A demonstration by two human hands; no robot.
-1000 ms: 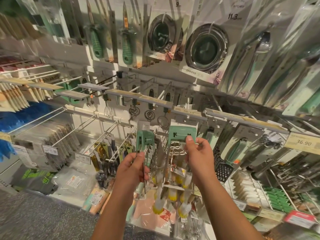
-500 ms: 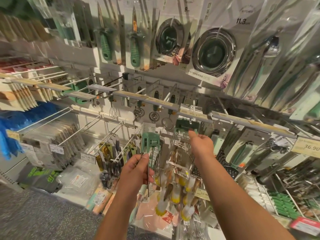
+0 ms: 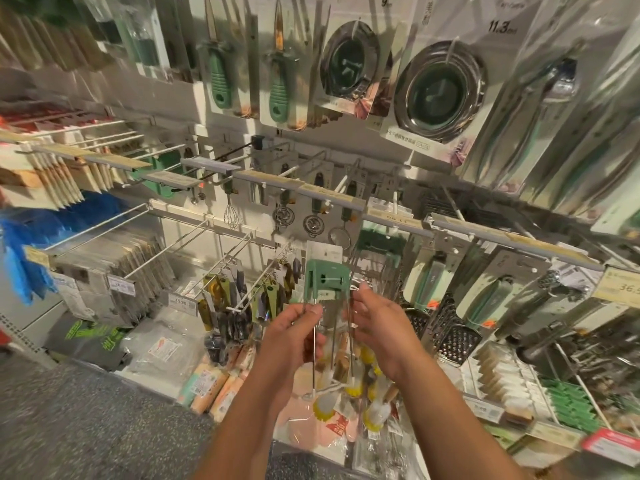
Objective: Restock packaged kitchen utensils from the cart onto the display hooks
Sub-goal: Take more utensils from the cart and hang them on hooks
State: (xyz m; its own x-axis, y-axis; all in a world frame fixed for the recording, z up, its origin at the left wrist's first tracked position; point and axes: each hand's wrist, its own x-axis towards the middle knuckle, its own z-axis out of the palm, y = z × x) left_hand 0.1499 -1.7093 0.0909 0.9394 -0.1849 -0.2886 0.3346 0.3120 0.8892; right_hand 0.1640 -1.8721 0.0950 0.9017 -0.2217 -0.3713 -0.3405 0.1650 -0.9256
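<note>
I hold a packaged utensil (image 3: 325,280) with a pale green plastic head and thin metal rods hanging below it, in front of the display wall. My left hand (image 3: 294,332) pinches its left rods just under the green head. My right hand (image 3: 379,327) has its fingers curled on the right rods. A second green-headed pack (image 3: 379,242) hangs on a hook (image 3: 393,206) just behind and above, under the grey price rail (image 3: 329,195). The cart is out of view.
Rows of hooks carry knives (image 3: 220,77), strainers (image 3: 440,91), whisks (image 3: 231,214), graters (image 3: 457,341) and tongs. Long white pegs (image 3: 180,244) jut out at lower left. Bagged goods with yellow-tipped brushes (image 3: 346,386) sit below my hands. Speckled grey floor (image 3: 86,420) lies at bottom left.
My right hand left the green-headed pack up on its hook and came down to the pack in my left hand. The left hand has kept its hold and stayed roughly in place.
</note>
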